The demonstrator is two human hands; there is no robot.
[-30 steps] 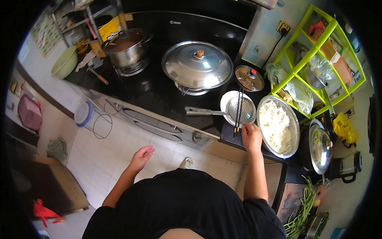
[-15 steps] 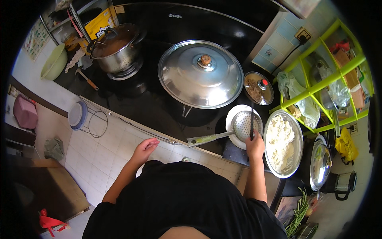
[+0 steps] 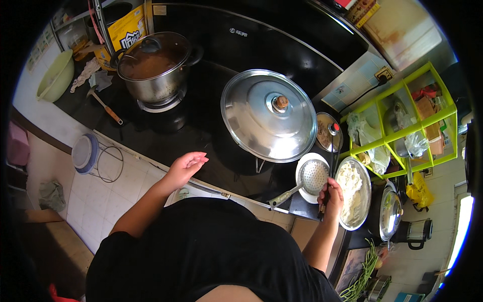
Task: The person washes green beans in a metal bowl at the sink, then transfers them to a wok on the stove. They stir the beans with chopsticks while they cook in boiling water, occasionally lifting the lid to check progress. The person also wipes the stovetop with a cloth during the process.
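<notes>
Dark chopsticks [image 3: 334, 160] are gripped in my right hand [image 3: 332, 199], their tips up by the small glass lid [image 3: 327, 132]. That hand is between a perforated skimmer [image 3: 314, 177], which rests across a white plate [image 3: 303, 163], and a metal basin [image 3: 363, 221] of pale, lumpy dough-like food [image 3: 350, 186]. My left hand [image 3: 187, 167] is empty, its fingers loosely apart, near the stove's front edge. Beyond it a large domed steel lid [image 3: 256, 113] with a brown knob covers whatever sits beneath. Brownish contents show under the small glass lid.
A lidded steel pot [image 3: 156, 85] stands on the left burner, a wooden-handled ladle [image 3: 106, 106] and pale green bowl [image 3: 55, 75] beside it. To the right are a green rack [image 3: 397, 118], another lidded pan [image 3: 390, 214] and long green beans [image 3: 363, 272]. A wire stand [image 3: 110, 163] stands at left.
My left hand has moved forward, toward the stove's edge. My right hand still grips the chopsticks, and has shifted a little closer to the basin. The whole view has turned slightly.
</notes>
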